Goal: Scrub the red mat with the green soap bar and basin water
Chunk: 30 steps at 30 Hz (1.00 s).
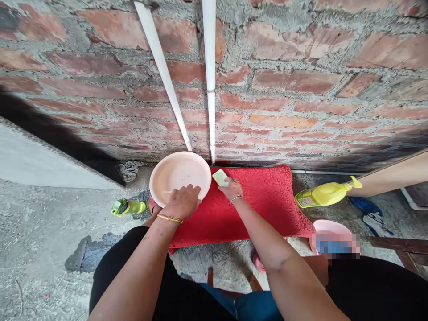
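Dark-clothed knees fill the bottom of the view, and both bare forearms stretch forward over the concrete floor (36,240). Left hand (182,201), gold bangle at the wrist, lies palm-down with fingers curled over the near rim of the pale pink plastic plate (179,174), which rests at the left end of the red mat (264,200). That plate looks light, stiff and probably slick; the rim seems the best place to take it. Right hand (231,188) pinches a pale green sponge (220,177) just beside the plate's right edge. Further right lies a yellow spray bottle (323,195); a green bottle (128,207) sits left. Beyond, white pipes (210,80) climb the brick wall (301,80).
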{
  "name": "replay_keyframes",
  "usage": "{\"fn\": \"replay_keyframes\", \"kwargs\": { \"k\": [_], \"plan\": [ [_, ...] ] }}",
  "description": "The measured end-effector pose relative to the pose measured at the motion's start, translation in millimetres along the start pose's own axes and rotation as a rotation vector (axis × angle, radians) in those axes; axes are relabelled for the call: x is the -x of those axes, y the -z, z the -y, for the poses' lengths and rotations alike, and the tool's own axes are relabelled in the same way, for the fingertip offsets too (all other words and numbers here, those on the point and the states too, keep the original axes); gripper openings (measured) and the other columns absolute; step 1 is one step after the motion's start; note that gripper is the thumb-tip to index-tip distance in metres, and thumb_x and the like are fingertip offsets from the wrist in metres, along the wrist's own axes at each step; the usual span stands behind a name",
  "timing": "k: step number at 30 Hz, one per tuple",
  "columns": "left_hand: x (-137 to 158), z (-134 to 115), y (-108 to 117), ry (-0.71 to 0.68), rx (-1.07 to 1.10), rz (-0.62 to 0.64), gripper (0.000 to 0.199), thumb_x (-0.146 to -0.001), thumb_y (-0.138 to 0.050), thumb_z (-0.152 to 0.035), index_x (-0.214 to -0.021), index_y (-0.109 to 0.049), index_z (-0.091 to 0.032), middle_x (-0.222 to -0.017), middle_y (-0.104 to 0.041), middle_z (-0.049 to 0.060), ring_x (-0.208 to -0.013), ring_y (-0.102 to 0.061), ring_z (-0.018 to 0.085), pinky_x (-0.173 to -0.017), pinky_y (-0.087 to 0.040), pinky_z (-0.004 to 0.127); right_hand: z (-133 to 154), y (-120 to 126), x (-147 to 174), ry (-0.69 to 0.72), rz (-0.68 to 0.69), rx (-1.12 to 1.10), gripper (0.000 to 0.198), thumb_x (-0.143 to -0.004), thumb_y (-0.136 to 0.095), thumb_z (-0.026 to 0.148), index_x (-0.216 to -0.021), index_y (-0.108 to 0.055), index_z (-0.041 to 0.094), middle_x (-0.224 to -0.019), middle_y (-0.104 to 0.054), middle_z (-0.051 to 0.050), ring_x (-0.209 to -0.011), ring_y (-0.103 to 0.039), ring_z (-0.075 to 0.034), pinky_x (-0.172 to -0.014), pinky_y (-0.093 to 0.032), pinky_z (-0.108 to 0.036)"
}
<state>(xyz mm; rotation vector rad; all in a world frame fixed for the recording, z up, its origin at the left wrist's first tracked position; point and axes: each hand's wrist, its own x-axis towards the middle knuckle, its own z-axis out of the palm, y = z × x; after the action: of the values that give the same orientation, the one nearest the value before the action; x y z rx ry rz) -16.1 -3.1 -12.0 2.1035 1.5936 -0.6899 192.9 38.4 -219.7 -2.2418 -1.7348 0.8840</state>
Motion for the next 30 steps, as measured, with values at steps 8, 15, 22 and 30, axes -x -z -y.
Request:
{"fn": "replay_keyframes", "kwargs": {
  "k": [8, 15, 22, 30],
  "plan": [
    [-10, -17, 2, -0.031, -0.09, 0.02, 0.037, -0.109, -0.052, -0.024, -0.144, -0.065, -0.02, -0.143, -0.07, 0.016, -0.134, -0.068, 0.032, -0.109, -0.054, 0.045, -62, 48, -17, 0.004, -0.01, 0.155, 0.039, -0.087, -0.087, 0.042, -0.121, -0.072, 0.029, -0.13, -0.069, -0.007, -0.119, -0.068, -0.026, -0.107, -0.047, -0.039],
    [-18, -26, -5, -0.048, -0.083, 0.022, 0.032, -0.108, -0.056, -0.023, -0.138, -0.067, -0.024, -0.138, -0.072, 0.014, -0.132, -0.069, 0.03, -0.107, -0.054, 0.044, -187, 128, -9, -0.358, -0.208, 0.151, 0.047, -0.083, -0.085, 0.045, -0.124, -0.071, 0.027, -0.128, -0.071, -0.01, -0.117, -0.072, -0.028, -0.104, -0.051, -0.04],
    [-7, -23, -1, -0.019, -0.06, 0.046, 0.035, -0.109, -0.053, -0.025, -0.143, -0.064, -0.022, -0.146, -0.068, 0.016, -0.137, -0.066, 0.031, -0.112, -0.051, 0.046, -239, 152, 27, -0.743, -0.341, -0.009, 0.049, -0.085, -0.081, 0.05, -0.121, -0.069, 0.018, -0.124, -0.073, -0.022, -0.119, -0.073, -0.037, -0.097, -0.056, -0.045],
    [10, -3, -5, -0.004, 0.026, 0.014, 0.037, -0.109, -0.055, -0.026, -0.145, -0.064, -0.023, -0.146, -0.068, 0.016, -0.138, -0.066, 0.03, -0.114, -0.052, 0.048, -121, 58, 43, -0.086, -0.183, -0.017, 0.04, -0.077, -0.089, 0.036, -0.112, -0.073, 0.027, -0.12, -0.072, -0.005, -0.109, -0.071, -0.025, -0.099, -0.056, -0.038]
  ]
}}
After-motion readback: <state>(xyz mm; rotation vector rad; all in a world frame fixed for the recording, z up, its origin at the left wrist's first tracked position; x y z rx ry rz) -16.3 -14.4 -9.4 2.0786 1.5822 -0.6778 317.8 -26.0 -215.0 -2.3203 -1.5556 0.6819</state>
